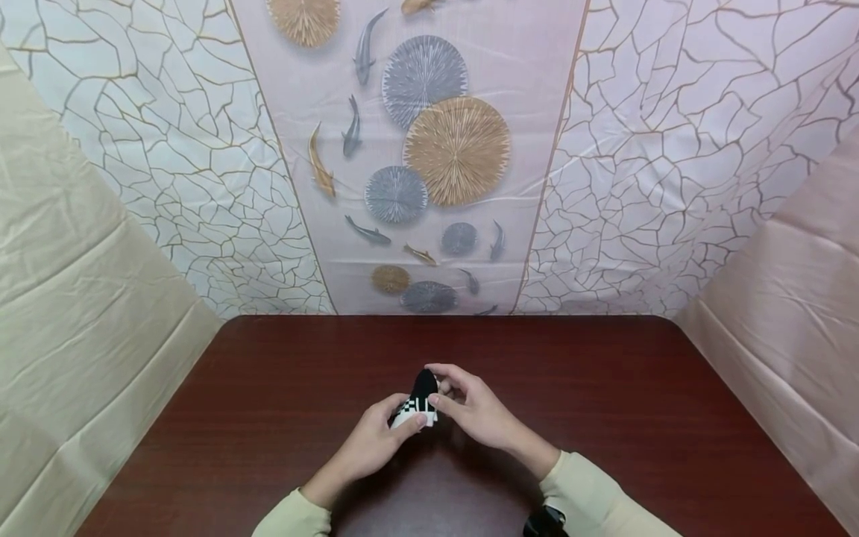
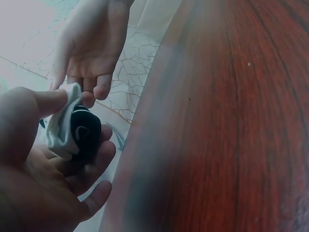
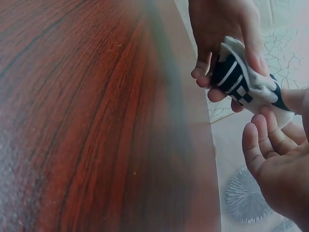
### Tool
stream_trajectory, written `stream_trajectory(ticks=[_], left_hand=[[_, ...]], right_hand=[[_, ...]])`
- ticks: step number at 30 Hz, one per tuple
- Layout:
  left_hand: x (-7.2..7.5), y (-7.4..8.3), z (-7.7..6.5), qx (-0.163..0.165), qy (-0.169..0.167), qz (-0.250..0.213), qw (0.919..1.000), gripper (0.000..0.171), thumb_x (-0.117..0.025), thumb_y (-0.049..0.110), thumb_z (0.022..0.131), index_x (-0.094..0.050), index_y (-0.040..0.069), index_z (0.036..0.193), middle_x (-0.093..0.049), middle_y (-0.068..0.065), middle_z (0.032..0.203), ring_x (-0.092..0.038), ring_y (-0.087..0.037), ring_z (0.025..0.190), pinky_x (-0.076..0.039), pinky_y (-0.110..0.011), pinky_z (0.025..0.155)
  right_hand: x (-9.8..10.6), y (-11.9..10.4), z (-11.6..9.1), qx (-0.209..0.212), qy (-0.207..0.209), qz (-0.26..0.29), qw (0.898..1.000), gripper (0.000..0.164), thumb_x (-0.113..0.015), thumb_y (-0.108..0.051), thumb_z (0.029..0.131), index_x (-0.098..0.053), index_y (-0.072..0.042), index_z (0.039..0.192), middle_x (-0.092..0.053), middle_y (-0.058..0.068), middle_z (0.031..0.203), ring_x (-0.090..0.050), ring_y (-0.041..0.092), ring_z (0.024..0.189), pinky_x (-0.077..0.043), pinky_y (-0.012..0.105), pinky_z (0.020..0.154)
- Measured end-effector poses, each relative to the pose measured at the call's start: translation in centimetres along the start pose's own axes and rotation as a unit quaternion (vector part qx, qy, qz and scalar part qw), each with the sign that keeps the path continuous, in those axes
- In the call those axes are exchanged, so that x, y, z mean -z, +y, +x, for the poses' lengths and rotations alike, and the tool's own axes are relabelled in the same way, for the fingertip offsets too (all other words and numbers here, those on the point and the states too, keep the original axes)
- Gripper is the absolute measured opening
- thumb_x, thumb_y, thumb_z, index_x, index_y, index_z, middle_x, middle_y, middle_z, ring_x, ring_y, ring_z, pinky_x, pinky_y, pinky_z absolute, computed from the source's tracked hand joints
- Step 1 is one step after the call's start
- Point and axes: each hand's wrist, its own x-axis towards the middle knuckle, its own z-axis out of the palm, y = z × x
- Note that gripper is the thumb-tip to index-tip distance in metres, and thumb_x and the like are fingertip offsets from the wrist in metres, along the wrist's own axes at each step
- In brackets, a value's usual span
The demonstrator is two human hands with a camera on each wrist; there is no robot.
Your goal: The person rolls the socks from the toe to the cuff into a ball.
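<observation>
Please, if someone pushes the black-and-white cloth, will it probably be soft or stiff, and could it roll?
The cloth is probably soft: its white edge creases where the left hand pinches it. It might roll somewhat, as its black end looks coiled. It seems unlikely to break, being loosely folded fabric.

No legible txt, nos., labels, brands or signs in any view.

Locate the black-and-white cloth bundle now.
In the head view, the bundle is held between the left hand and right hand, below the picture's centre, over the table.
</observation>
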Motion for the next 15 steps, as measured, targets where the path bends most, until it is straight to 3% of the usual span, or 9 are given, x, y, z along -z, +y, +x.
stream_trajectory(ticks=[6,11,15], left_hand=[[-0.16,0.0,0.24,0.018,-0.004,-0.03,0.9994,0.041,-0.066,0.036,0.098,-0.062,0.001,0.119,-0.068,-0.002,0.094,-0.061,-0.013,0.082,-0.049,-0.026,0.071],[-0.51,0.27,0.28,0.041,-0.006,-0.106,0.9934,0.041,-0.066,0.03,0.099,-0.055,-0.004,0.12,-0.072,-0.014,0.099,-0.064,-0.017,0.083,-0.049,-0.025,0.07],[-0.78,0.46,0.3,0.039,0.005,-0.152,0.9876,0.053,-0.065,0.023,0.099,-0.044,-0.006,0.138,-0.071,-0.018,0.106,-0.066,-0.018,0.091,-0.05,-0.025,0.076]], right_hand=[[-0.05,0.06,0.01,0.001,0.001,0.03,1.0,0.047,-0.068,-0.002,0.094,-0.051,0.001,0.138,-0.065,0.012,0.093,-0.062,0.021,0.082,-0.053,0.027,0.075],[-0.19,0.05,-0.15,-0.008,0.005,0.055,0.998,0.05,-0.074,0.001,0.089,-0.051,0.003,0.134,-0.067,0.016,0.1,-0.064,0.026,0.091,-0.054,0.032,0.08],[-0.26,-0.01,-0.09,-0.007,0.005,0.057,0.998,0.04,-0.074,0.0,0.089,-0.055,0.004,0.124,-0.068,0.015,0.106,-0.065,0.027,0.096,-0.054,0.033,0.083]])
